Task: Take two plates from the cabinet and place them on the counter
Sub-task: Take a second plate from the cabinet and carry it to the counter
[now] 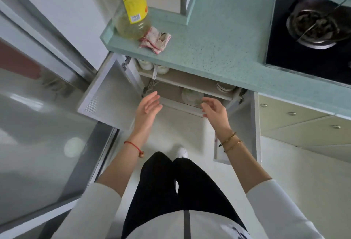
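Observation:
The cabinet under the teal counter stands with both doors swung open. On its lower shelf lies a pale plate, and a stack of white plates sits on the shelf above, to the right. My left hand hovers in front of the shelf, fingers apart and empty. My right hand is just below the pale plate's near edge, fingers loosely curled and holding nothing. I cannot tell if its fingertips touch the plate.
The left cabinet door juts out by my left hand, the right door by my right wrist. An oil bottle and a cloth sit on the counter's left end. A black hob with a pot is at right. White bowls fill the top shelf.

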The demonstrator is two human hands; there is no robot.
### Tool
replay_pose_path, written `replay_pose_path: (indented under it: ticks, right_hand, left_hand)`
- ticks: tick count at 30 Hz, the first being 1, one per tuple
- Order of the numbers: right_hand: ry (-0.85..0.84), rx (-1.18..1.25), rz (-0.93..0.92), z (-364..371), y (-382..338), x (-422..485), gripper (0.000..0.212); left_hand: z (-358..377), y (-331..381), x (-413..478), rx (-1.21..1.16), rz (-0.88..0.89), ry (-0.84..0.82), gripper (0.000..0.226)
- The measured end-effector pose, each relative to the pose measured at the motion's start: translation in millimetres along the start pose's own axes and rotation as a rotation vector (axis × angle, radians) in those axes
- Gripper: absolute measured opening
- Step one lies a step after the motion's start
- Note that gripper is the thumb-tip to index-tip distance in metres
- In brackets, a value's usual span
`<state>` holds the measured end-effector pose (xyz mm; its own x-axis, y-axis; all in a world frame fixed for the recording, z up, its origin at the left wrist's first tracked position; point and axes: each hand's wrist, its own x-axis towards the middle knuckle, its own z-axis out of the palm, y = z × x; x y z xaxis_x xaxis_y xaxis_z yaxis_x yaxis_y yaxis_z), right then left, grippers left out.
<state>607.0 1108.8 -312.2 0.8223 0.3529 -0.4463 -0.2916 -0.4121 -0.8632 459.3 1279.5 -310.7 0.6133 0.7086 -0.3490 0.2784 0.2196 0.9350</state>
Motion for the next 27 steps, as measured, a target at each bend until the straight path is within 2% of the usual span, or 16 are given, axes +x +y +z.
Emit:
replay_pose_path:
  ticks: [4, 9, 17, 23, 27]
  right_hand:
    - [0.070, -0.010, 0.037, 20, 21, 51, 0.030]
    - [0.131, -0.005, 0.052, 60, 82, 125, 0.031]
    - [0.181, -0.010, 0.046, 112, 231, 270, 0.024]
    - [0.208, 0.011, -0.001, 131, 330, 377, 0.025]
    - [0.278, -0.022, -0.032, 141, 399, 456, 0.028]
  left_hand:
    - [-2, -29, 59, 0.058, -0.037, -0.048, 0.040]
    - [14, -98, 143, 0.098, -0.041, -0.113, 0.039]
    - [61, -259, 286, 0.117, -0.106, -0.202, 0.040]
    - [102, -360, 391, 0.079, -0.095, -0.206, 0.029]
    - [136, -432, 466, 0.169, -0.054, -0.233, 0.041]
